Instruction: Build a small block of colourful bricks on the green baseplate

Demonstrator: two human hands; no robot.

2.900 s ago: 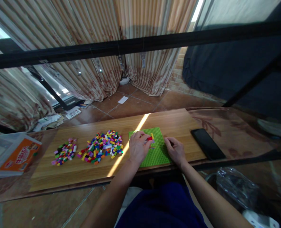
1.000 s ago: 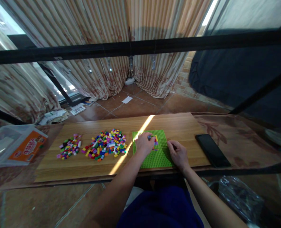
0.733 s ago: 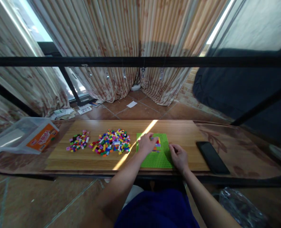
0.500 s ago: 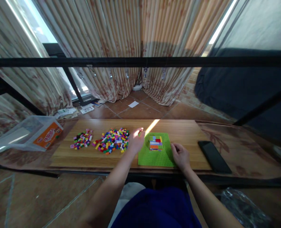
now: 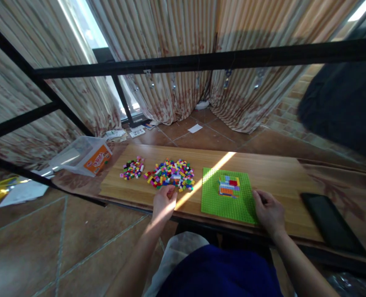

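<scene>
Green baseplate (image 5: 212,200) touches right hand (image 5: 271,210); left hand (image 5: 164,202) beside bricks (image 5: 172,173), both loosely curled.

Studded plastic baseplate (image 5: 212,198) (matt green) on smooth, wood-grained board (image 5: 183,152).

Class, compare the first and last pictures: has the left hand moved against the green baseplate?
Yes, leftward. The left hand was over the green baseplate; now it is left of it, by the near edge of the larger brick pile.
</scene>
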